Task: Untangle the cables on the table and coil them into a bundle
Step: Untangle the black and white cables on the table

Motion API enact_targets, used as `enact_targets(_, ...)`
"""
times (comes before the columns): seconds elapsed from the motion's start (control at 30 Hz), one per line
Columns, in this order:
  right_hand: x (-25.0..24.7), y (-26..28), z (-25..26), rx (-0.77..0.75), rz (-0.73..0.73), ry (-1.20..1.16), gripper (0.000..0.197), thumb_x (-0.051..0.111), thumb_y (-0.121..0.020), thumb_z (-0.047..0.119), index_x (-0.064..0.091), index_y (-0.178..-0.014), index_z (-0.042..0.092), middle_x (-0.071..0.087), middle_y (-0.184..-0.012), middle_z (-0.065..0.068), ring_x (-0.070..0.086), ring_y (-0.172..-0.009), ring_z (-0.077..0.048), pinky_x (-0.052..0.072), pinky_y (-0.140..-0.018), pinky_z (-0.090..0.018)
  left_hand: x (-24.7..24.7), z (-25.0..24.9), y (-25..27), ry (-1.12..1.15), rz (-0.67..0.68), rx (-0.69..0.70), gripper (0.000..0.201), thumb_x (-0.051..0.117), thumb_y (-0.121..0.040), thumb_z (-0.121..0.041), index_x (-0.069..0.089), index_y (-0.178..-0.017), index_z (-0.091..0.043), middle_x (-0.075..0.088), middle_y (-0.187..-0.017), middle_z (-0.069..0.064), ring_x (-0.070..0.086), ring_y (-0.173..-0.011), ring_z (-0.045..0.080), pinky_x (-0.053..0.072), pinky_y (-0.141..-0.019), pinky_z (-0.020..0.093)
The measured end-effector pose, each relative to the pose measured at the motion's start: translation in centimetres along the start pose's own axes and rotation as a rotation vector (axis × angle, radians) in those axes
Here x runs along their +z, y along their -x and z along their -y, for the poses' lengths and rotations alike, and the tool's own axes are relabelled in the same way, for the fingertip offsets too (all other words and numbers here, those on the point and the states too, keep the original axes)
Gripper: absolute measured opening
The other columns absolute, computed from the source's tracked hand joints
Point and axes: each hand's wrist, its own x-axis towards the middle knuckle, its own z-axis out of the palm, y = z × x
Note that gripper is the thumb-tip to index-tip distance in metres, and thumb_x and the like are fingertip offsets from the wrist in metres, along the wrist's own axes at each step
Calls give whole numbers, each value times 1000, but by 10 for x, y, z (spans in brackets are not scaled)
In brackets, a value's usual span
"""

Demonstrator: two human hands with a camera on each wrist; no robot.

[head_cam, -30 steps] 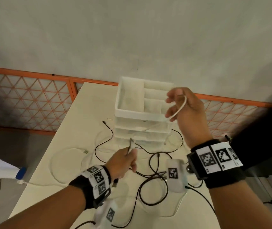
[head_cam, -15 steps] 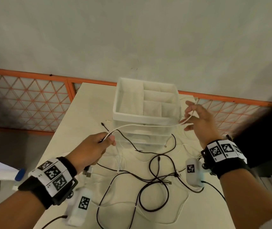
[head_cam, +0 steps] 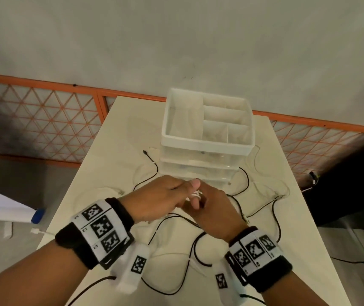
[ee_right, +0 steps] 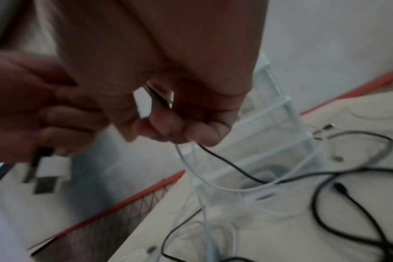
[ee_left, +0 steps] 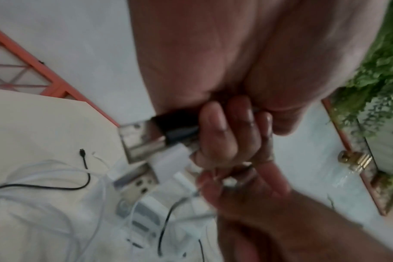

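Presently both hands meet above the table [head_cam: 110, 151], just before the white organizer [head_cam: 207, 138]. The left hand [head_cam: 154, 199] grips plug ends; the right hand [head_cam: 212, 213] pinches a white cable [ee_right: 191, 170] and a black cable [ee_right: 231, 166], which trail downward to the tangle beneath, nearer the right hand. A pale wall stands behind.

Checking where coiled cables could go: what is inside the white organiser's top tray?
The white organiser has an open top tray split into several compartments, all seemingly bare. The near wall hides the front floor strip. The drawers below are translucent, so their contents are unclear.
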Motion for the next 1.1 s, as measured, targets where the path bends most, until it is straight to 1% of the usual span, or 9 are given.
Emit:
enact_targets(0.1,-9,-10,-37,314,-3,59,18,68,-90,36,68,-80,21,70,-62,1,63,-54,-11,57,-65,-35,-20,1,13,185,-33,-1,44,44,-100,-44,79,-84,-22,28,-60,-5,24,-51,10,24,-48,21)
enact_targets(0.17,-29,-12,-61,472,-145,71,17,69,-88,32,67,-77,19,74,-67,1,71,-67,-18,61,-75,-41,-35,13,20,92,-85,-25,35,49,-99,-40,80,-91,-23,32,-58,-6,27,-49,8,26,-46,16)
enact_targets(0.3,-60,-9,-70,244,-612,17,13,64,-92,22,63,-98,33,73,-95,8,73,-79,-21,57,-75,-34,-30,51,20,-311,-30,-197,23,54,-99,-33,76,-93,-31,56,-56,-13,45,-45,0,35,-48,10)
enact_targets(0.4,-55,-8,-70,154,-446,-68,41,66,-92,21,55,-126,41,67,-107,15,73,-81,-16,57,-75,-31,-10,83,13,-190,-179,-351,23,53,-99,-20,74,-88,-20,60,-63,-5,51,-50,6,37,-46,13)
enact_targets(0.5,-30,9,-94,344,-333,46,66,68,-89,19,37,-143,41,70,-115,8,70,-98,-26,56,-89,-42,2,92,9,-35,-328,-385,26,48,-99,-13,69,-83,-15,54,-63,-1,42,-50,9,32,-47,23)
enact_targets(0.63,8,33,-123,676,9,326,55,68,-83,38,49,-133,29,67,-121,-3,63,-111,-26,53,-91,-36,2,81,7,156,-446,-399,22,52,-97,-17,65,-83,-7,44,-60,-1,32,-46,12,26,-44,23)
enact_targets(0.8,21,21,-97,540,29,364,6,59,-85,24,64,-82,23,71,-92,0,68,-89,-22,58,-78,-34,0,64,1,325,-462,-345,24,55,-99,-25,56,-80,-9,36,-51,-5,24,-46,13,21,-43,24)
enact_targets(0.93,15,8,-80,529,-68,321,27,62,-86,34,60,-113,26,66,-110,5,63,-105,-19,47,-80,-29,3,60,0,354,-497,-311,24,54,-99,-24,54,-80,-10,40,-57,-3,26,-46,11,23,-45,25)
enact_targets(1.1,31,18,-99,621,211,482,32,59,-90,31,59,-119,19,63,-120,-5,62,-110,-25,54,-87,-32,5,64,6,333,-428,-299,19,55,-99,-20,57,-84,-8,46,-58,-2,31,-45,10,26,-45,25)
